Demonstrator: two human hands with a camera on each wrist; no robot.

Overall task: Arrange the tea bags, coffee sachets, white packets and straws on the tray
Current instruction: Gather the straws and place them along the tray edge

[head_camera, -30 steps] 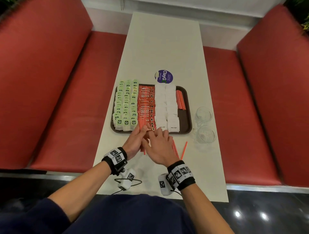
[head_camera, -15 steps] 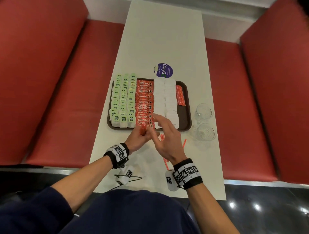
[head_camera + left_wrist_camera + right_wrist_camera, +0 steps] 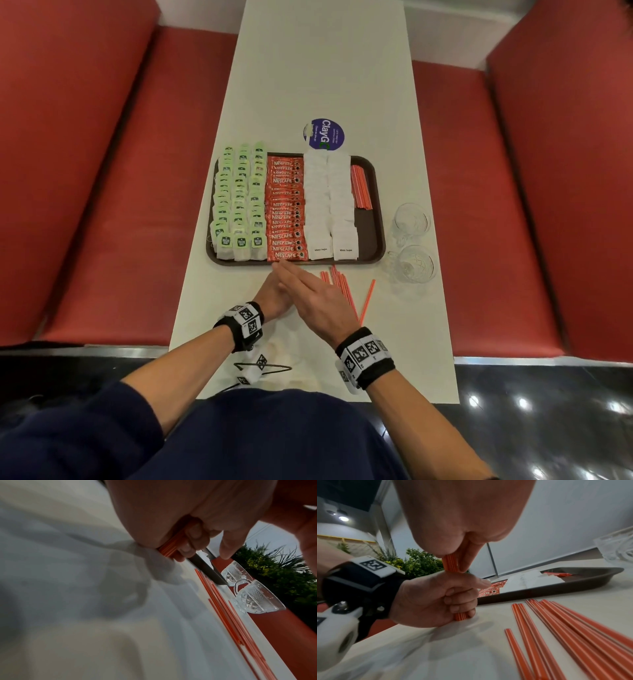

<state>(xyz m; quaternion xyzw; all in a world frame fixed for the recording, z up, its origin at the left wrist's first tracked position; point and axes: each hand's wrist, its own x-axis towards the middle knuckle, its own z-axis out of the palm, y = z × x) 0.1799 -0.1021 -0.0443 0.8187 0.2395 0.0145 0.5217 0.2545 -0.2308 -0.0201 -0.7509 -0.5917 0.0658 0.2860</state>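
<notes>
L hand (image 3: 435, 599) is now clenching a straw bundle (image 3: 460, 616) upright on the table (image 3: 322, 68), just short of the tray (image 3: 371, 236) — R hand (image 3: 315, 301), fingers flat, is coming down on top, squaring the ends. Tea, coffee, white packets are sitting in rows already; loose straws (image 3: 337, 279) are waiting beside.

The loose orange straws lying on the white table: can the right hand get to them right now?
Probably yes. The loose orange straws lie uncovered on the white table just beside the right hand, but it is pressed on the orange straw bundle that the left hand grips.
</notes>
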